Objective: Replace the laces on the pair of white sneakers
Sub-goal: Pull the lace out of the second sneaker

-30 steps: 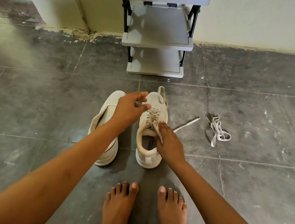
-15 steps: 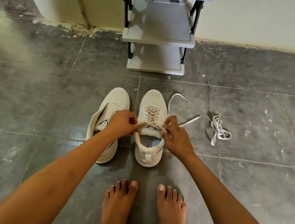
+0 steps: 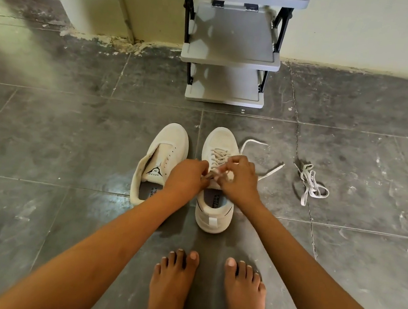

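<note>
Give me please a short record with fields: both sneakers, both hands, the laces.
laced white fabric sneaker: upright, flat beige lace threaded through it
unlaced white fabric sneaker: beside it, eyelets empty
left hand: pinches the beige lace near the top eyelets
right hand: pinches the same lace
loose white flat lace: bundled on the grey tiled floor, untouched
grey plastic shelf rack: behind the sneakers

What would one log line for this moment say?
laced sneaker: on floor | left hand: pinches lace | right hand: pinches lace | other sneaker: unlaced | loose lace bundle: on floor
</note>
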Demonstrator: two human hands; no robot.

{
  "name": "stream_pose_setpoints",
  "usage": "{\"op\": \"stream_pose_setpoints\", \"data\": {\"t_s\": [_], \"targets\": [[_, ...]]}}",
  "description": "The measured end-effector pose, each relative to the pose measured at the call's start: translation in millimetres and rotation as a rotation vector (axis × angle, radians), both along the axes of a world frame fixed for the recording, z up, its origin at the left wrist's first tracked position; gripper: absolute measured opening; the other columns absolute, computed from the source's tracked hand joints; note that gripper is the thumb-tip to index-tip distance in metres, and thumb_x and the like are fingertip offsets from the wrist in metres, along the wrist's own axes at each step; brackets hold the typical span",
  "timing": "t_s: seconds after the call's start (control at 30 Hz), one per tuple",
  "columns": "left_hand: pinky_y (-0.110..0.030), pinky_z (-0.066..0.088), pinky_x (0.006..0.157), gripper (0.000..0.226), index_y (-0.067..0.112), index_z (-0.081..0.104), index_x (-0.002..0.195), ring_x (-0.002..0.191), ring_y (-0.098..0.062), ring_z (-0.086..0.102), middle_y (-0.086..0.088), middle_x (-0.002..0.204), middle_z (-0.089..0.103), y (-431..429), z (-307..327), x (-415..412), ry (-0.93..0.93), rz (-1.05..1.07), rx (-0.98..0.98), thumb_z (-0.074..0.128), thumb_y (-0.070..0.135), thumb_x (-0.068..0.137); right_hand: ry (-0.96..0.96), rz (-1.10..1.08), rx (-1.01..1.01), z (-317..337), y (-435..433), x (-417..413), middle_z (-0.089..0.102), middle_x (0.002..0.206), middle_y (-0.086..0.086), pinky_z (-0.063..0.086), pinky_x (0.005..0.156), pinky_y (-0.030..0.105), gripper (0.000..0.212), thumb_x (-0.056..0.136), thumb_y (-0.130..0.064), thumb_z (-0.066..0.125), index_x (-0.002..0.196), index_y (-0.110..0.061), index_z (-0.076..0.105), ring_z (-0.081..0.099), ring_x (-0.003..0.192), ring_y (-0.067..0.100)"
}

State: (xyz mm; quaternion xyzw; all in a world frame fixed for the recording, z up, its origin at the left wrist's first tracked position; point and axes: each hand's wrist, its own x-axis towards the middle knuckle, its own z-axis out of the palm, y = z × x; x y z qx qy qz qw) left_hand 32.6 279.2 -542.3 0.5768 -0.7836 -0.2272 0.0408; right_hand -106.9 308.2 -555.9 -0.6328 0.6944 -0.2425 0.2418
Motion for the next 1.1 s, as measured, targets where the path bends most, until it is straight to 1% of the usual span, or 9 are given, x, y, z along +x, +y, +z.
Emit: {"op": "stream_pose_setpoints", "data": {"t_s": [0.07,0.13,0.3,0.4,0.53,0.63,0.73,0.83,1.1], "targets": [[-0.036,0.045,0.077,0.021,0.007,0.058,0.102,0.092,-0.027,0.057,-0.013,0.100,0.062,-1.6,1.4,-1.9,-0.051,-0.034,-0.003,0.058,0.024,0.089,-0.393,-0.059,0.128,8.5,-7.7,6.2,0.052,0.101,-0.006,0.030,0.108,0.044,0.005,0.082,-0.017,0.069,0.084,-0.012,0.068,0.045,0.119,0.022],[-0.035,0.043,0.076,0.021,0.007,0.057,0.102,0.092,-0.027,0.057,-0.013,0.101,0.061,-3.7,1.5,-2.2,-0.054,-0.044,0.010,0.058,0.024,0.089,-0.415,-0.077,0.167,11.2,-9.5,3.5,0.055,0.110,0.001,0.032,0.107,0.044,0.005,0.082,-0.021,0.070,0.084,-0.017,0.068,0.044,0.121,0.024],[-0.034,0.043,0.074,0.025,0.008,0.056,0.102,0.091,-0.026,0.057,-0.011,0.101,0.061,-2.5,-0.2,-0.7,-0.020,-0.039,0.007,0.062,0.027,0.088,0.400,0.134,-0.118,8.1,2.6,-22.3,0.052,0.114,0.006,0.035,0.085,0.038,0.035,0.072,-0.038,0.076,0.103,-0.025,0.070,0.047,0.106,0.026],[-0.035,0.043,0.073,0.029,0.008,0.054,0.100,0.090,-0.026,0.056,-0.011,0.099,0.060,-0.8,-0.6,-1.0,-0.007,-0.047,0.004,0.066,0.030,0.084,0.549,0.244,-0.387,4.7,11.5,-26.0,0.062,0.088,0.011,0.046,0.060,0.036,0.031,0.065,-0.030,0.084,0.092,-0.017,0.074,0.060,0.073,0.028],[-0.035,0.043,0.075,0.028,0.008,0.054,0.099,0.091,-0.026,0.056,-0.011,0.100,0.061,-0.1,-1.4,-2.7,-0.017,-0.055,-0.005,0.066,0.029,0.084,0.670,0.333,-0.468,2.3,10.7,-19.0,0.066,0.076,0.006,0.046,0.053,0.031,0.012,0.069,-0.020,0.082,0.074,-0.014,0.074,0.060,0.062,0.023],[-0.034,0.042,0.077,0.025,0.008,0.056,0.103,0.094,-0.027,0.057,-0.011,0.104,0.060,-0.4,-3.1,-4.8,-0.071,-0.087,-0.041,0.061,0.027,0.087,0.253,0.142,-0.272,13.4,0.9,-11.4,0.061,0.079,0.002,0.043,0.067,0.033,0.014,0.073,-0.020,0.079,0.077,-0.008,0.073,0.055,0.074,0.018],[-0.034,0.044,0.078,0.026,0.011,0.057,0.110,0.097,-0.026,0.058,-0.009,0.107,0.062,-0.9,-4.3,-7.1,-0.091,-0.108,-0.056,0.059,0.026,0.089,-0.340,-0.012,-0.034,26.1,-12.7,-6.6,0.053,0.075,-0.010,0.039,0.067,0.011,0.013,0.077,-0.018,0.075,0.079,-0.007,0.070,0.051,0.072,0.001],[-0.033,0.043,0.076,0.026,0.010,0.056,0.110,0.096,-0.026,0.057,-0.010,0.106,0.060,-1.1,-5.2,-7.9,-0.105,-0.114,-0.059,0.057,0.026,0.090,-0.551,-0.064,0.102,27.1,-10.7,-11.1,0.060,0.077,-0.006,0.045,0.072,0.019,0.008,0.080,-0.015,0.072,0.085,-0.008,0.071,0.058,0.075,0.005],[-0.036,0.045,0.080,0.024,0.009,0.060,0.103,0.094,-0.026,0.057,-0.010,0.102,0.063,-0.9,-6.1,-3.2,-0.008,-0.085,-0.033,0.062,0.026,0.086,0.534,0.407,-0.042,16.1,3.2,-22.7,0.054,0.111,0.003,0.048,0.073,0.032,0.029,0.092,-0.031,0.053,0.116,-0.020,0.065,0.055,0.096,0.020]]}}
